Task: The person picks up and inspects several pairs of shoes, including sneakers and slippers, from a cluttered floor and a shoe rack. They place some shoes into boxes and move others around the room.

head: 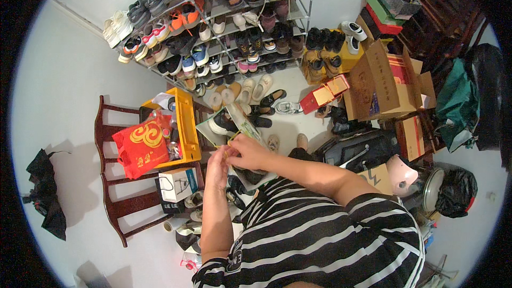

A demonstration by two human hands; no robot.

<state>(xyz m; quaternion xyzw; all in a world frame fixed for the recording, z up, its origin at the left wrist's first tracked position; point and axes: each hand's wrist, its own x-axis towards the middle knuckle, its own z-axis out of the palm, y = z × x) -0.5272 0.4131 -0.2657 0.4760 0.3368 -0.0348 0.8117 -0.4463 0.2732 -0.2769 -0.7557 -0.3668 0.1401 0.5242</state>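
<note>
Both hands meet in front of my body, over an open paper bag (pixel 249 124) with a printed side. My left hand (pixel 218 168) is closed around a thin yellow cord (pixel 233 138), which looks like the bag's handle. My right hand (pixel 247 151) pinches the same cord, its fingertips touching those of the left. A black and white shoe (pixel 222 123) shows at the bag's far side. Another dark thing, partly hidden by my right forearm, lies nearer me in the bag.
Ahead stands a metal shoe rack (pixel 226 51) full of shoes. Left, a yellow crate (pixel 188 128) and red bag (pixel 142 144) rest on a wooden chair (pixel 110 176). Right are a cardboard box (pixel 376 84), a red box (pixel 310 102) and a black case (pixel 360 148). Loose shoes lie on the floor.
</note>
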